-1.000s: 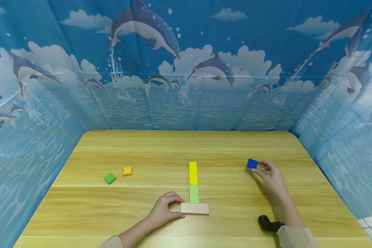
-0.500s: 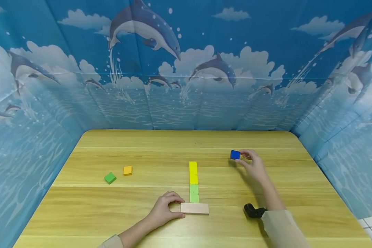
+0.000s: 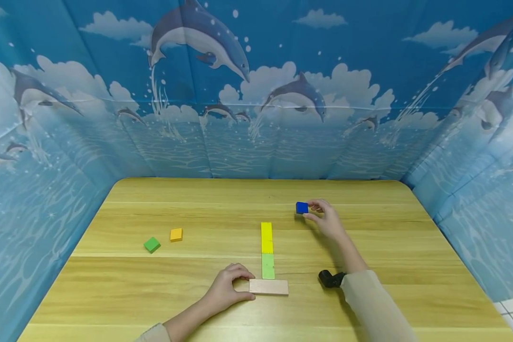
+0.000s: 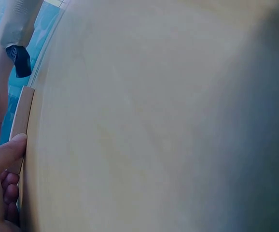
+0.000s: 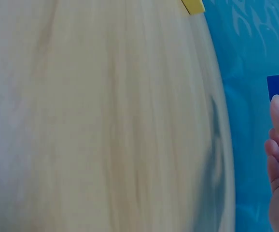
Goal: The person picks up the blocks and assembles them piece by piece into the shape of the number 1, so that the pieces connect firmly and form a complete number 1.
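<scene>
My left hand (image 3: pixel 227 289) pinches the left end of a plain wooden block (image 3: pixel 268 287) lying flat on the table. In the left wrist view, the thumb presses one long side of that block (image 4: pixel 21 113). My right hand (image 3: pixel 330 222) holds a small blue block (image 3: pixel 301 208) above the table, right of and beyond a yellow block (image 3: pixel 267 237). Thumb and fingers pinch the blue block (image 5: pixel 276 89) in the right wrist view too. A light green block (image 3: pixel 268 266) lies between the yellow block and the plain one, the three forming an upside-down T.
On the left of the wooden table (image 3: pixel 111 294) lie a small green block (image 3: pixel 152 245) and an orange block (image 3: pixel 176 234). A black wrist-worn device (image 3: pixel 331 279) juts from the right sleeve (image 3: pixel 369 299). A dolphin-print curtain (image 3: pixel 256 142) encloses the table's back and sides.
My right hand has carried the blue block leftward and a little farther away, toward the yellow block. The left hand stays on the plain wooden block.
</scene>
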### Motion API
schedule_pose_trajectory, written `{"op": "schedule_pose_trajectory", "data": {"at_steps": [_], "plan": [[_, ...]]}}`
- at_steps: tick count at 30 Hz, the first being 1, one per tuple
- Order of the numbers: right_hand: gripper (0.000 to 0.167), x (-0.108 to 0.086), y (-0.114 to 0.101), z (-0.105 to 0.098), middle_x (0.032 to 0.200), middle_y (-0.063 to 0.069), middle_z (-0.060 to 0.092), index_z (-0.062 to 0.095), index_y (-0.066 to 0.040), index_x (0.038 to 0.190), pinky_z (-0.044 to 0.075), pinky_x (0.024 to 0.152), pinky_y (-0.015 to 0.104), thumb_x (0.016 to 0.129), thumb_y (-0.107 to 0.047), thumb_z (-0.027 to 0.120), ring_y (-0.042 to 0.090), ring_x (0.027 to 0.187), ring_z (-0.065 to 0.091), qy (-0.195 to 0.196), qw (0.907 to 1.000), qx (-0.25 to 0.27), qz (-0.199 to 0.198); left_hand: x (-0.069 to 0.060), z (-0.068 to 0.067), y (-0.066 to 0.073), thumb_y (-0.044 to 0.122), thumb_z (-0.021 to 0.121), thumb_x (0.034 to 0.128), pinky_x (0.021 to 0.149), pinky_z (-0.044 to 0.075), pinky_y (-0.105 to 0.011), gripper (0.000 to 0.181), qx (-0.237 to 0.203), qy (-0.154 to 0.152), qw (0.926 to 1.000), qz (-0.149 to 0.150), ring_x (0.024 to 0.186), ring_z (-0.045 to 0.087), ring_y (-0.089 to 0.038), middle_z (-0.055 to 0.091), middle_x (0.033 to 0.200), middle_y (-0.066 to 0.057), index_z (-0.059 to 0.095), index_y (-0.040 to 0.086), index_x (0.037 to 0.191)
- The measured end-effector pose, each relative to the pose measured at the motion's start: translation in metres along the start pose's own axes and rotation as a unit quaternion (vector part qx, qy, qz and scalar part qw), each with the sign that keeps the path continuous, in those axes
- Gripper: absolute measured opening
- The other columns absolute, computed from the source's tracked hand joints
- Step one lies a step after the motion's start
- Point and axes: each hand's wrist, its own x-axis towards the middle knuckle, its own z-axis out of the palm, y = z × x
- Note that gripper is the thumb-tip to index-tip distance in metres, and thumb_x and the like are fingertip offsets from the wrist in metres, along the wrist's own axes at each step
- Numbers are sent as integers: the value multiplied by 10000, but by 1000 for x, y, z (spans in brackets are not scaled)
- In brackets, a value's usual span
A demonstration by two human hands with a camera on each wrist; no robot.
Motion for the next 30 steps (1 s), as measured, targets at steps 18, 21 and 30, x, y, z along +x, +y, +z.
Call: {"op": "schedule_pose_trajectory", "data": {"at_steps": [18, 21, 30], "plan": [[352, 26, -3, 35, 1071, 165, 542, 542, 4, 1174, 415, 900, 443, 856, -118, 631, 302, 999, 505, -718, 9963, 401, 253, -1, 4, -7, 232, 815, 648, 794, 459, -248, 337, 127, 6, 9999, 96, 862, 525, -92, 617, 911, 91, 684, 128, 940], [346, 28, 0, 41, 1051, 162, 545, 548, 6, 1164, 417, 892, 443, 854, -119, 634, 302, 988, 512, -785, 9957, 454, 181, -1, 5, -9, 236, 815, 651, 795, 457, -248, 335, 135, 6, 9998, 119, 863, 525, -94, 618, 913, 90, 685, 132, 942], [306, 27, 3, 59, 1050, 165, 561, 558, 25, 1129, 420, 886, 436, 850, -77, 632, 292, 959, 518, -1119, 9932, 294, -133, -3, 7, -13, 213, 820, 647, 796, 455, -252, 329, 183, 43, 9997, 154, 863, 523, -89, 619, 912, 97, 686, 140, 939]]}}
